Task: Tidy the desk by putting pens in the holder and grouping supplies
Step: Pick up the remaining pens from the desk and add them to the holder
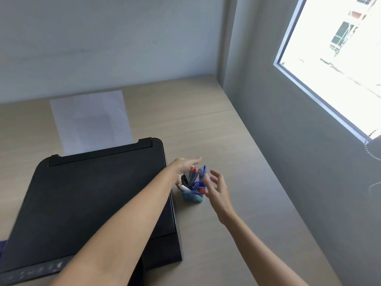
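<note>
A small blue mesh pen holder (192,196) stands on the desk just right of the printer. Several pens (195,176) with blue, red and black caps stick up out of it. My left hand (185,167) reaches across the printer and sits against the left side of the pens, fingers stretched forward; whether it grips a pen is hard to tell. My right hand (217,189) hovers at the holder's right side with fingers spread apart and nothing in it.
A black printer (88,199) fills the left of the wooden desk (206,120), with white paper (90,120) in its rear tray. A grey wall (288,162) with a bright window (340,58) runs along the desk's right edge.
</note>
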`<action>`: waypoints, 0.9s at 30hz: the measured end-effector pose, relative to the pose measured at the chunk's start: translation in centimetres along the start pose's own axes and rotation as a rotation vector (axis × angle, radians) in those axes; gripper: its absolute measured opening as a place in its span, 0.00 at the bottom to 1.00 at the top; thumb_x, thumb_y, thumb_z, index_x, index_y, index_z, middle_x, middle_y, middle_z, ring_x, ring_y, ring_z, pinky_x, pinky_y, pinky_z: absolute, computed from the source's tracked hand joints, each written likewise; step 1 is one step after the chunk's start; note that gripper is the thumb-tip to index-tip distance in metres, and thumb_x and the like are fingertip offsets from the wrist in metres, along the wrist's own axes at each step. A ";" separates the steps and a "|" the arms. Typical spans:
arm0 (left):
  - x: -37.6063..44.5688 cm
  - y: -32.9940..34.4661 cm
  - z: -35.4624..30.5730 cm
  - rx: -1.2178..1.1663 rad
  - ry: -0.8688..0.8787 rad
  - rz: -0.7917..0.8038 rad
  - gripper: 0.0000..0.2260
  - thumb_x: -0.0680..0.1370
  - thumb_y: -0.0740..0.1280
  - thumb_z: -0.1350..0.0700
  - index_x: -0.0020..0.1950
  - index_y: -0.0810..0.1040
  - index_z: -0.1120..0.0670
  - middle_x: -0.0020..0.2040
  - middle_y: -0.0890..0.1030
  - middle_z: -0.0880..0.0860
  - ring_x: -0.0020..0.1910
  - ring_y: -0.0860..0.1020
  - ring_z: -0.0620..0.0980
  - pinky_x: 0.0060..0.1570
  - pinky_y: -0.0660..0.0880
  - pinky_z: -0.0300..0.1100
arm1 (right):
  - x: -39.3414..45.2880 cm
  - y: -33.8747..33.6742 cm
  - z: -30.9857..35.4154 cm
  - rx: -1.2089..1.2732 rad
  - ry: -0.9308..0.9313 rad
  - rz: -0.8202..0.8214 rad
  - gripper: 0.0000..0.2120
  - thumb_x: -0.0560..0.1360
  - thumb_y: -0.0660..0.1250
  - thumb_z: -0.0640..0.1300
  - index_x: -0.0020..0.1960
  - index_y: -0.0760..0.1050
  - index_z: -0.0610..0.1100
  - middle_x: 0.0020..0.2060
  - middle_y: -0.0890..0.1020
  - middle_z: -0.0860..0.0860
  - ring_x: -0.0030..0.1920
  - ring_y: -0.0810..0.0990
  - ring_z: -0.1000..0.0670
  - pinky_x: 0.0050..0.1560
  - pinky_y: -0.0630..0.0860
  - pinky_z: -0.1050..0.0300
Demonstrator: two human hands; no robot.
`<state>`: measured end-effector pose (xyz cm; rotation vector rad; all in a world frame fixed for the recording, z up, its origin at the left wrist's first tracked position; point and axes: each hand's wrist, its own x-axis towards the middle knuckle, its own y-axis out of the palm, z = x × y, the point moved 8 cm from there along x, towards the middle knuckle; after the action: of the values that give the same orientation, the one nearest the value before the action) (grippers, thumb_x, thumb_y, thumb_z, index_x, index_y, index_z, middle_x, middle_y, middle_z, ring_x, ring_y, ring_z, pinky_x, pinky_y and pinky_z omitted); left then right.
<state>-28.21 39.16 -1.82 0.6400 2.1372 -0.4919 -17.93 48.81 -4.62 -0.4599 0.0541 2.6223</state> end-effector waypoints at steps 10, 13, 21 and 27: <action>0.6 0.0 0.5 -0.296 -0.119 -0.072 0.46 0.69 0.43 0.23 0.73 0.68 0.53 0.74 0.69 0.56 0.66 0.74 0.63 0.70 0.65 0.62 | 3.8 1.6 -0.3 0.138 0.175 0.103 0.25 0.81 0.50 0.58 0.43 0.81 0.46 0.36 0.85 0.52 0.38 0.81 0.54 0.45 0.73 0.55; 1.2 -0.6 -0.2 -0.300 -0.110 -0.107 0.47 0.68 0.43 0.22 0.71 0.70 0.55 0.73 0.71 0.57 0.65 0.75 0.64 0.70 0.65 0.63 | 5.1 2.1 -0.1 0.125 0.176 0.119 0.26 0.81 0.49 0.59 0.43 0.80 0.47 0.37 0.86 0.53 0.39 0.83 0.56 0.42 0.76 0.59; -0.4 -1.6 -1.6 -0.232 -0.078 -0.161 0.43 0.73 0.41 0.26 0.78 0.57 0.53 0.78 0.60 0.57 0.76 0.61 0.62 0.73 0.54 0.62 | 5.0 1.9 1.0 0.055 0.193 0.123 0.28 0.80 0.48 0.61 0.61 0.73 0.40 0.46 0.82 0.53 0.46 0.79 0.55 0.52 0.72 0.57; -6.7 -3.9 -5.6 -0.184 0.203 -0.121 0.36 0.79 0.47 0.33 0.79 0.54 0.57 0.80 0.57 0.56 0.74 0.64 0.58 0.66 0.67 0.50 | 2.1 0.5 10.3 -0.215 -0.202 -0.133 0.19 0.81 0.50 0.56 0.56 0.75 0.47 0.53 0.78 0.47 0.54 0.73 0.50 0.54 0.66 0.54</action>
<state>-30.38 37.34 7.33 0.4753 2.3900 -0.3006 -23.12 50.51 4.39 -0.2578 -0.3164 2.5383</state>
